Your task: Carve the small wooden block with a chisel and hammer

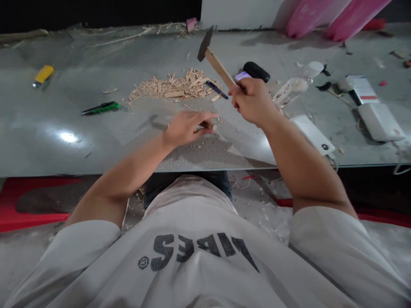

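Note:
My right hand [252, 100] is closed round the wooden handle of a hammer [219, 66]. The hammer's dark metal head is raised to the upper left, above the table. Low over the table, my left hand [189, 127] curls its thumb and fingers around a small piece of wood [214, 127]. Most of that piece is hidden by the fingers. Beyond my left hand lies a heap of wood chips [173, 87], with a dark blue pen [216, 89] at its right end.
A green utility knife [101, 108] and a yellow-handled tool [44, 75] lie on the left. On the right are a black case [257, 71], a clear bottle [290, 90], a white power bank [313, 133] and a white box [380, 121]. Pink bags [308, 17] stand behind.

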A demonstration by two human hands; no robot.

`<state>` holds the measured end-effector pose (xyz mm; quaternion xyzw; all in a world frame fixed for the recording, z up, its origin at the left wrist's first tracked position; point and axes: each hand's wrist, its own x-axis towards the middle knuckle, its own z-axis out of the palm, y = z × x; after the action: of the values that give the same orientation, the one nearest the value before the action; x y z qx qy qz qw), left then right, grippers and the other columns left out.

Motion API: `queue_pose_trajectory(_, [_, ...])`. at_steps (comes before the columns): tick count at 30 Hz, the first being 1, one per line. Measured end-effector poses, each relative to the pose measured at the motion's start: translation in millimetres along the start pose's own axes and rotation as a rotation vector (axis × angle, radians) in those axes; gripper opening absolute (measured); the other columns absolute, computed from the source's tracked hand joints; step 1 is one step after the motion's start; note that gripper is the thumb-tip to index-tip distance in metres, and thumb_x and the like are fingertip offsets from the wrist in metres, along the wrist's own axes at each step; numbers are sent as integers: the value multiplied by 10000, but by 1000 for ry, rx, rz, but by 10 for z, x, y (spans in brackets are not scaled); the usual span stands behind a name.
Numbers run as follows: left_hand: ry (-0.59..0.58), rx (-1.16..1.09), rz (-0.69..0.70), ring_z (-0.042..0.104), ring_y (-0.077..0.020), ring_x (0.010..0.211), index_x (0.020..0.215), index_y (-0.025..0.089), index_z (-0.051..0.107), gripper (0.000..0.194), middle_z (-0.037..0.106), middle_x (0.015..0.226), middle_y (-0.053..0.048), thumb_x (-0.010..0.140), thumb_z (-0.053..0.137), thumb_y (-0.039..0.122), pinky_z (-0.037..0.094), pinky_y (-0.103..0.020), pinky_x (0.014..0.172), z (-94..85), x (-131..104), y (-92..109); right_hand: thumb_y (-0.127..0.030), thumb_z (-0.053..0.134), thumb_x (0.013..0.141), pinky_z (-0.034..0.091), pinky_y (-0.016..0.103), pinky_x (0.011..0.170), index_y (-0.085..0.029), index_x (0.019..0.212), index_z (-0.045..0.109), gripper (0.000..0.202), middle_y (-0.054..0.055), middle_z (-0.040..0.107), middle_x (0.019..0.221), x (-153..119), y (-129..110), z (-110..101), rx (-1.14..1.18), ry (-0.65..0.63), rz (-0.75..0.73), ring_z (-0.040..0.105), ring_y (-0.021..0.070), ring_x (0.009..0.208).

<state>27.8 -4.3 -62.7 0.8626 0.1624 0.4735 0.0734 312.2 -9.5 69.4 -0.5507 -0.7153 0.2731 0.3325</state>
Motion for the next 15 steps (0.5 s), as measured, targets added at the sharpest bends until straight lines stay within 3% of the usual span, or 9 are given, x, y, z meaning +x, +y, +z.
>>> queue_pose_trajectory(3, [-9,-45,-11,970,-249,1004,1747,323,787,728,973,1119,-66,1274,754,875,706,-340,920,-1,2,48,-809,756,1295,649,403,839,-342,833,505,703,-21,526,701,177,-83,197,-68,-40,-25,513,208,795])
queue_pose_trajectory(7, [5,-109,-63,969,-246,1009,1813,320,725,698,971,1127,-59,1303,754,796,721,-351,967,-8,-7,123,-1110,796,1065,574,413,630,-361,890,526,815,-31,543,708,93,-207,427,248,-139,-6,519,219,706])
queue_pose_trajectory(11, [-20,-100,-191,968,-250,1004,1817,351,703,697,950,1121,-33,1284,793,792,736,-376,991,60,-44,153,-1060,964,888,377,404,515,-372,952,594,784,-29,561,750,-209,-339,433,631,-225,4,432,201,590])
queue_pose_trajectory(15, [11,-131,-172,971,-272,957,1885,399,627,800,936,1179,-34,1265,720,898,762,-414,924,126,-79,156,-909,1082,796,278,389,498,-353,1011,654,734,-28,611,831,-396,-384,359,813,-283,-22,356,171,572])
